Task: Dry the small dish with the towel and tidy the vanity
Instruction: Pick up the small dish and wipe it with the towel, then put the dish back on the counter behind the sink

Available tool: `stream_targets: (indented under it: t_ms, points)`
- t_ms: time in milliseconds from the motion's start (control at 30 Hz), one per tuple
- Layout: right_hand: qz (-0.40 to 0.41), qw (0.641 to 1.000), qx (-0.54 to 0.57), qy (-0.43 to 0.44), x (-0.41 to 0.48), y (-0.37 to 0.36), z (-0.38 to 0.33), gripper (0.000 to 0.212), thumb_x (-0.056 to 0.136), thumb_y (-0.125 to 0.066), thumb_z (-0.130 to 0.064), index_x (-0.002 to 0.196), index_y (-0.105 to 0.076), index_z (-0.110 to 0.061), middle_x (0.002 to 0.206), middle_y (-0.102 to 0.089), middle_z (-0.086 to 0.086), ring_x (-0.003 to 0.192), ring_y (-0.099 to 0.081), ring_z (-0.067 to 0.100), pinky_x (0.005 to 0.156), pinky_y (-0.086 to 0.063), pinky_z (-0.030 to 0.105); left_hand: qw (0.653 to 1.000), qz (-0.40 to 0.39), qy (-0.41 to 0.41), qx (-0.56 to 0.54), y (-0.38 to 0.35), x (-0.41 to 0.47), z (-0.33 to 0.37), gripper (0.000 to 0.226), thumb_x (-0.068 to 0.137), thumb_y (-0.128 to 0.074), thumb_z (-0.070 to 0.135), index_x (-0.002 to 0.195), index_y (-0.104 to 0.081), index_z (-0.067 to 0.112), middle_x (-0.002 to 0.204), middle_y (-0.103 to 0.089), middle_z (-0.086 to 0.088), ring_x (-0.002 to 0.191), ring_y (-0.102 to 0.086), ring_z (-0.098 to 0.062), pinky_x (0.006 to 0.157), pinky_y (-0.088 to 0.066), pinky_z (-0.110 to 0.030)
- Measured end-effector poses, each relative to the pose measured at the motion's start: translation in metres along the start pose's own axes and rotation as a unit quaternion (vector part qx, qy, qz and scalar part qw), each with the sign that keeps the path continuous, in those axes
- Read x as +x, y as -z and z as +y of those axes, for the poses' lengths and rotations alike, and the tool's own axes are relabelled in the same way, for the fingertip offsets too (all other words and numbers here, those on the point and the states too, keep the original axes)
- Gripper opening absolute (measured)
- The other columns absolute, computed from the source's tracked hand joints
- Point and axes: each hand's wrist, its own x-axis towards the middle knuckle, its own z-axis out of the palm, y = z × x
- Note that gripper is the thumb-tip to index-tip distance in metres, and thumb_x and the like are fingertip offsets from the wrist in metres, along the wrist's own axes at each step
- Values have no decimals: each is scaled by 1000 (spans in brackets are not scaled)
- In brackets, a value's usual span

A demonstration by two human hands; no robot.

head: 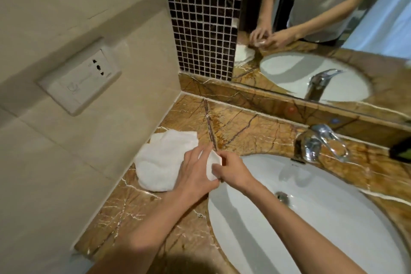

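A small white dish (212, 165) is held on edge between both hands, just left of the sink rim. My left hand (195, 171) grips it from the left, fingers reaching up along its back. My right hand (231, 169) pinches its right edge. A crumpled white towel (162, 160) lies on the brown marble counter (244, 127) beside the wall, directly left of my left hand and partly covered by it. Much of the dish is hidden by my fingers.
A white oval sink (311, 218) fills the lower right, with a chrome faucet (315, 142) at its back. A mirror (322, 29) rises behind the counter, next to dark mosaic tile (204, 18). A wall socket (82, 80) sits on the left wall. A dark object (400, 151) lies at the right edge.
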Motion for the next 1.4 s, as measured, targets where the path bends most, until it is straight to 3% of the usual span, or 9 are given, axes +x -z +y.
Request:
stream_targets:
  t_ms: [167,267,367,500,833,1000,1100,1233,1400]
  points:
    - [110,990,44,-78,-49,60,31,26,72,-54,-2,94,-66,-9,82,-69,15,73,-66,29,58,-52,40,993,-86,-85,-3,-30,8,62,100,68,-70,54,149,-14,32,158,-15,3,144,-12,-21,113,-20,-41]
    - [173,974,89,-119,-84,98,57,22,76,-54,1,93,-65,-7,67,-65,10,51,-60,19,47,-45,30,991,-88,-54,-89,-55,5,93,91,74,-65,58,148,-24,26,153,-26,4,139,-25,-17,110,-23,-34]
    - [212,955,145,-146,-117,137,87,21,80,-53,4,96,-65,-3,71,-63,9,52,-58,21,47,-43,32,968,-80,37,-236,-79,0,131,48,87,-63,34,130,-47,19,121,-59,-5,93,-62,-14,79,-53,-31]
    - [250,935,188,-168,-157,185,125,23,84,-56,5,104,-61,-5,90,-63,9,63,-60,19,45,-47,25,913,-183,115,-346,-118,-11,190,22,88,-59,18,109,-58,11,83,-67,-12,57,-67,-21,45,-55,-36]
    - [270,926,191,-182,-215,294,208,20,85,-56,5,102,-62,-3,93,-62,12,60,-57,15,40,-47,20,872,-217,202,-389,-216,-14,319,19,81,-52,-8,95,-62,1,82,-67,-19,53,-69,-24,45,-55,-29]
    - [269,925,183,-196,-212,335,231,36,89,-59,-6,124,-58,-5,101,-64,8,59,-60,17,41,-49,22,857,-158,263,-414,-257,-7,355,20,80,-53,-12,94,-62,-2,87,-67,-26,54,-70,-32,46,-56,-30]
    - [278,923,166,-209,-205,346,241,35,89,-61,-16,123,-57,-9,109,-64,13,53,-60,22,46,-49,30,863,-112,272,-411,-269,-1,368,21,81,-52,-10,98,-60,-2,88,-66,-24,53,-69,-30,49,-58,-34]
    - [275,933,124,-199,-192,349,251,30,91,-59,-23,119,-58,-14,110,-66,9,37,-56,13,37,-40,23,905,-97,216,-355,-268,11,373,25,84,-47,-5,104,-62,0,85,-63,-17,55,-69,-31,44,-56,-30]
    - [280,925,126,-224,-176,353,253,25,87,-56,-14,110,-64,-19,84,-70,1,51,-67,21,55,-60,43,942,-100,150,-284,-259,34,368,28,87,-50,-3,113,-62,-3,84,-60,-10,69,-65,-29,42,-55,-27]
